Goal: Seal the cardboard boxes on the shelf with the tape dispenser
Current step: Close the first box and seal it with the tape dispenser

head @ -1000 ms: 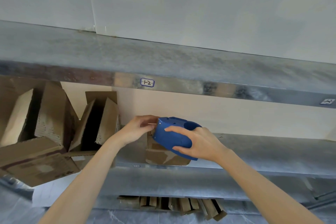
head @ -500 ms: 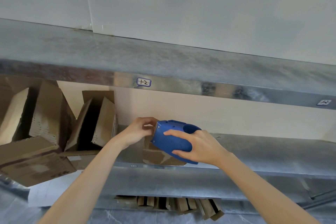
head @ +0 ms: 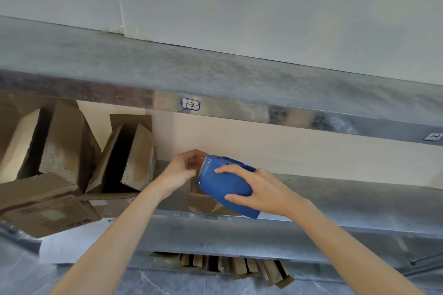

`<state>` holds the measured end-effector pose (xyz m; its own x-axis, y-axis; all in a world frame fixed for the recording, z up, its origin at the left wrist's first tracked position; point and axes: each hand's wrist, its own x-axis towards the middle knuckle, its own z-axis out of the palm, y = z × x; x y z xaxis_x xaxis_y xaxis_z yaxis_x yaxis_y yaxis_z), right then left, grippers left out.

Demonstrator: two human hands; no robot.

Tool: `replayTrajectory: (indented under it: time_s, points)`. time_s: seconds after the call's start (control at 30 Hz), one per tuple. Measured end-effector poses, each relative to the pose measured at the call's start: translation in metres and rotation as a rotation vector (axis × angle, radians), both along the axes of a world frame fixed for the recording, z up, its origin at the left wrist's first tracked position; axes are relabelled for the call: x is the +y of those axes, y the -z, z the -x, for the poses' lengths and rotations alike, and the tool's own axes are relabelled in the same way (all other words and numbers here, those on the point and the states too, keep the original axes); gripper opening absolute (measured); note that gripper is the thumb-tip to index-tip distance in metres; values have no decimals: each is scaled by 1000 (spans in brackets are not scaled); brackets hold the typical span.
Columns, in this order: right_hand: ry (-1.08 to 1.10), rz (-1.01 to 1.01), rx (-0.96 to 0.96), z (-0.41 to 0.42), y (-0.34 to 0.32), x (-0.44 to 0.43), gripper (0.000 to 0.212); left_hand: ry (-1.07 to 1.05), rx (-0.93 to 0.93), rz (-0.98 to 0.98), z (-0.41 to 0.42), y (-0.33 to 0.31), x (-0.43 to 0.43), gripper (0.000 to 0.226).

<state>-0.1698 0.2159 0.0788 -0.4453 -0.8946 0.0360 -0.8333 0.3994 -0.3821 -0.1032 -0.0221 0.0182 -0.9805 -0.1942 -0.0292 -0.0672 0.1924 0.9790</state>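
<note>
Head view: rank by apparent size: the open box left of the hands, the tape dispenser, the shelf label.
1. open box
2. tape dispenser, partly covered by the right hand
3. shelf label, smallest by far

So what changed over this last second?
Barely anything: the tape dispenser rolled slightly, baring its toothed edge, and the left hand curled its fingers tighter beside it. The right hand holds the dispenser over the small box as before.
</note>
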Motion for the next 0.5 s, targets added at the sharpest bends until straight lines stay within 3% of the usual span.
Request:
replayTrajectory:
  time_s: [0.17, 0.37, 0.5]
  points:
    - [-13, -29, -96, 6, 0, -4, 50, -48, 73, 100, 1, -8, 3, 32]
    - [6, -13, -45, 21, -9, -8, 49, -171, 82, 100, 6, -17, 4, 40]
    - [28, -12, -73, 30, -12, 1, 49, -257, 71, 102, 8, -19, 2, 30]
